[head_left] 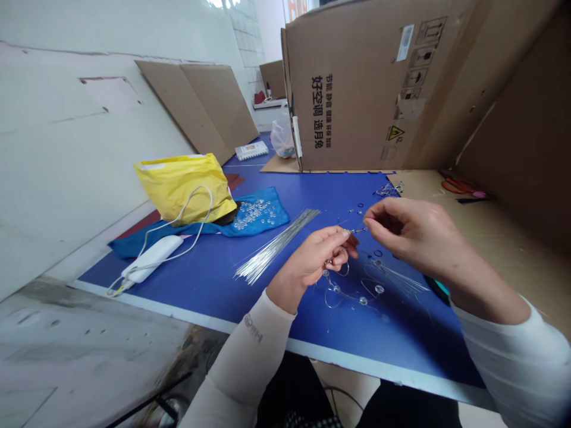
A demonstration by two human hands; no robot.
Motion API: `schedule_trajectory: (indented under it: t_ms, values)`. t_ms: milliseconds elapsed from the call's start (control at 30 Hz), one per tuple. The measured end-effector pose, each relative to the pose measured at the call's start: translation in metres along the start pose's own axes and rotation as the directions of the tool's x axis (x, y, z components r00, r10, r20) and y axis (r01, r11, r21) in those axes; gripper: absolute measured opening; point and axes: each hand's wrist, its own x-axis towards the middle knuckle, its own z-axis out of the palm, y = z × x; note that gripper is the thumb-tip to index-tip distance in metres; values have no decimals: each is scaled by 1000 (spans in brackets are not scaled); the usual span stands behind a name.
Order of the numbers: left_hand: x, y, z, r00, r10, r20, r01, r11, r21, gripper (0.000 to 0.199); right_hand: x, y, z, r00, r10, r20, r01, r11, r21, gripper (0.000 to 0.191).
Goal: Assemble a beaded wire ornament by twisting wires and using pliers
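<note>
My left hand (pixel 322 252) is closed, its thumb and forefinger pinching a strand of clear round beads (pixel 363 301) on thin wire. The strand hangs in loose loops below my fingers onto the blue tabletop. A small metal piece (pixel 357 230) sticks out from the left fingertips toward my right hand (pixel 414 229). The right thumb and forefinger are pinched together at its far end; what lies between them is too small to make out. Beneath the hands lies a small bunch of thin wires (pixel 401 279) beside a dark ring (pixel 378 254).
Left of my hands lies a bundle of silvery wires (pixel 276 246). Loose clear beads (pixel 254 214) rest on a blue cloth (pixel 279 208) near a yellow bag (pixel 182 187) and a white power strip (pixel 151 258). A large cardboard box (pixel 357 101) stands behind; orange-handled scissors (pixel 457 185) lie right.
</note>
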Motion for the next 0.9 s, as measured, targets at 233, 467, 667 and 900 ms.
schedule_trajectory:
  t_ms: [233, 467, 667, 900]
  values:
    - [-1, 2, 1, 999, 10, -35, -10, 1000, 16, 24, 3, 6, -1, 999, 33, 17, -34, 999, 23, 17]
    - [-1, 1, -2, 998, 29, -64, -28, 999, 15, 24, 5, 10, -1, 998, 52, 41, -55, 996, 66, 21]
    - [-2, 5, 0, 993, 18, -114, -17, 1000, 9, 23, 2, 19, -23, 936, 47, 349, -147, 953, 267, 40]
    - [0, 4, 0, 986, 59, -154, -65, 997, -36, 24, 2, 22, -28, 879, -64, 473, -56, 970, 235, 35]
